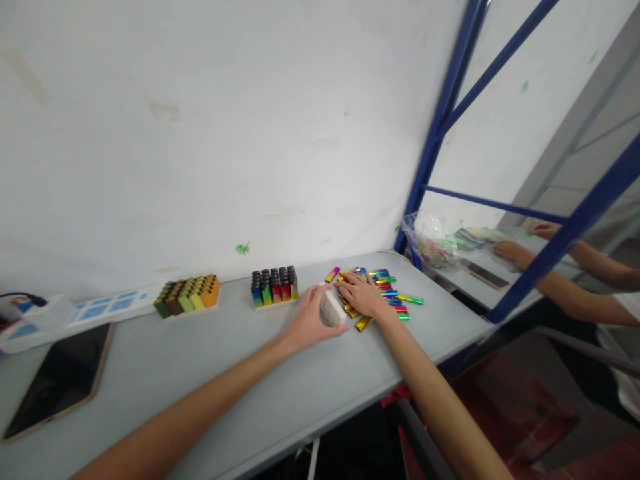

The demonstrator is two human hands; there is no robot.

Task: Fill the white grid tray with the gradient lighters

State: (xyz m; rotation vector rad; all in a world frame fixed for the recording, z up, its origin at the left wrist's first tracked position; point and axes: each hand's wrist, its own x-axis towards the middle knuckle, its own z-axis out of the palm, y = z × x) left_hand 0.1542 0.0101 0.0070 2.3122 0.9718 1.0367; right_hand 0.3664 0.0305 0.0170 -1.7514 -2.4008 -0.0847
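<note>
My left hand (313, 321) is curled around a small white block-shaped tray (333, 308) on the grey table (210, 373). My right hand (361, 295) lies over a heap of shiny coloured lighters (393, 293), fingers bent down onto them; what it grips is hidden. Left of my hands stands a filled tray of rainbow lighters with black tops (274, 287). Further left is a second filled tray of yellow, green and brown lighters (187, 297).
A tablet (60, 380) lies at the table's left, with a white strip of blue labels (100, 308) behind it. A blue rack frame (440, 127) stands at right. Beyond it another person's hands (515, 250) work near a plastic bag (433, 243).
</note>
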